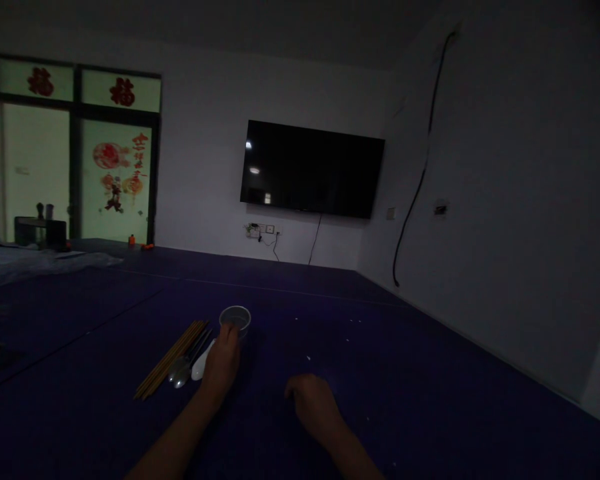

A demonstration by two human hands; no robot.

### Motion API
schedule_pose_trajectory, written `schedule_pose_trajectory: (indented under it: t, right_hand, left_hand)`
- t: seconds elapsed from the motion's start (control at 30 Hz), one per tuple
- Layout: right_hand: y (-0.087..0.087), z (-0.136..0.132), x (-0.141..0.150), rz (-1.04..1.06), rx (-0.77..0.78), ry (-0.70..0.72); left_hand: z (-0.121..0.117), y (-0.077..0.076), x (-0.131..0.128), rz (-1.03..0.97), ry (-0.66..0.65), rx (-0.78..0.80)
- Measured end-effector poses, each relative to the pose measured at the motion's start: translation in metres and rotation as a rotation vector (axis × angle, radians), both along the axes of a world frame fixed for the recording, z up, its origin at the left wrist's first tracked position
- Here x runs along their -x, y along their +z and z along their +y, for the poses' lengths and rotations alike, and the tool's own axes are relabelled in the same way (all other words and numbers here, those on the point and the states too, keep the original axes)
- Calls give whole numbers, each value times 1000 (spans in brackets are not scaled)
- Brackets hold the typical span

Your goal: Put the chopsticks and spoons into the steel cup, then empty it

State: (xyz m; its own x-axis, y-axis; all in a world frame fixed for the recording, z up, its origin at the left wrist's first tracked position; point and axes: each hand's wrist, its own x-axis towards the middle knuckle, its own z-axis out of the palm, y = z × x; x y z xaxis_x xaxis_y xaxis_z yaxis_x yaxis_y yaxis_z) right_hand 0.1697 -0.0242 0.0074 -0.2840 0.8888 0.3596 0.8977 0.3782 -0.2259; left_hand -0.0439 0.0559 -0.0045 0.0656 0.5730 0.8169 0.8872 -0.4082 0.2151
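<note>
My left hand (223, 360) is closed at the near rim of a clear plastic cup (244, 316), its fingertips partly hidden. Beside that hand lies a white spoon (199, 368), partly covered by it. Two metal spoons (181, 373) with dark-looking handles sit just to the left, alongside a bundle of wooden chopsticks (167, 360). My right hand (313, 400) is apart from the cup, low over the table, with its fingers curled under. Whatever those fingers may hold is hidden. A small white bit (309, 358) lies just beyond it.
A dark blue-purple table surface (260, 427) spreads around both hands, with several tiny white specks on the right. Crumpled clear plastic (45, 263) lies at the far left. Small orange objects (147, 247) are at the far edge. A television (313, 170) hangs on the wall.
</note>
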Motion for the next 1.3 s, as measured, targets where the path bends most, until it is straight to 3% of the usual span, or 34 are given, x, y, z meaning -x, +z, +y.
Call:
schedule_pose_trajectory:
  t: [0.1,0.23,0.4,0.5,0.67,0.9,1.17,1.3]
  right_hand:
    - [-4,2,0,102,-72,-11]
    - [-12,9,0,410,-239,5]
    - [-14,12,4,602,-379,36]
    - [-11,12,6,731,-392,34]
    - [-3,16,-5,805,-346,-139]
    - [-4,30,-41,838,-396,-425]
    - [-16,42,-57,814,-380,-448]
    - [-18,46,-59,796,-375,-435]
  left_hand:
    - [-7,6,-6,-3,-90,-63]
    - [-30,11,-26,-14,-299,-175]
    - [-60,7,-56,-16,-582,-221]
    - [-65,4,-64,-20,-643,-203]
    - [-62,5,-59,29,-535,-196]
    - [-50,3,-47,99,-421,26]
    - [-46,4,-44,177,-247,218]
    - [-45,9,-40,199,-107,391]
